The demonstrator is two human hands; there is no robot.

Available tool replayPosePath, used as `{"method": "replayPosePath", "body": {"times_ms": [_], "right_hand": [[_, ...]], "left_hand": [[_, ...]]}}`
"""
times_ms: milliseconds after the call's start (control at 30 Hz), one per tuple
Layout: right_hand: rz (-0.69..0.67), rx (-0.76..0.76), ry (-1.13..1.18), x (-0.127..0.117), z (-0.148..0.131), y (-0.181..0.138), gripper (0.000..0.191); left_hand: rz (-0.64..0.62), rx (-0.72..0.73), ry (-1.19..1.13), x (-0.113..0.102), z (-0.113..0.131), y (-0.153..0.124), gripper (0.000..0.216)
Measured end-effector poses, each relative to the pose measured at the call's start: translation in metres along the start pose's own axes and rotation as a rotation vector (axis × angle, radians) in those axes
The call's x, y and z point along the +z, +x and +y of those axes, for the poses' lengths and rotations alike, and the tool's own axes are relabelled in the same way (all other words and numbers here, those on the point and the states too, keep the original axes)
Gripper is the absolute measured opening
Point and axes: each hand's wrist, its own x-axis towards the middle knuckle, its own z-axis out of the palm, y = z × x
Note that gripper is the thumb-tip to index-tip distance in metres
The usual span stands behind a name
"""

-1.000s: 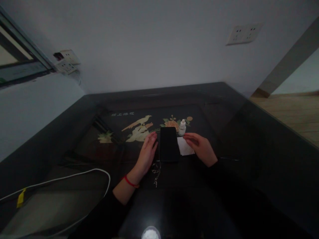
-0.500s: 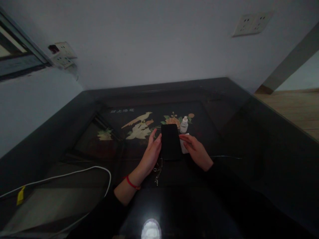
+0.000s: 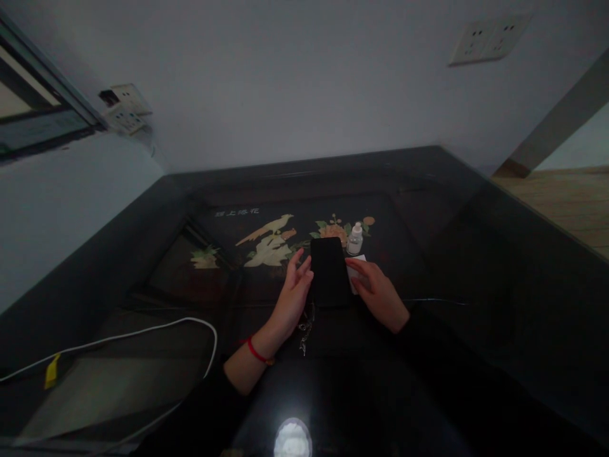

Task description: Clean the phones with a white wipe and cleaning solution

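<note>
A black phone (image 3: 329, 271) lies flat on the dark glass-topped table (image 3: 457, 266). My left hand (image 3: 291, 299) rests against the phone's left edge with its fingers spread, holding nothing. My right hand (image 3: 378, 292) lies at the phone's right edge, fingers stretched flat over a white cloth or paper square (image 3: 356, 274). A small white dropper bottle (image 3: 354, 240) stands upright just beyond the cloth. A red string circles my left wrist.
A small metal chain (image 3: 306, 327) lies near the phone's near end. A white cable (image 3: 143, 330) loops over the table's left part. Wall sockets (image 3: 124, 108) sit at the left corner and upper right. A lamp's reflection (image 3: 292, 439) glares at the near edge.
Both hands have closed in on the phone's sides. My right hand slid left over the white square, covering most of it. The view shifted slightly.
</note>
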Motion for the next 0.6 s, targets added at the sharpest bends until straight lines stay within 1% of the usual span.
{"method": "replayPosePath", "body": {"times_ms": [600], "right_hand": [[-0.045, -0.042, -0.066, -0.001, -0.0014, 0.0, 0.043]], "left_hand": [[-0.027, 0.011, 0.09, -0.0009, 0.001, 0.0017, 0.058]]}}
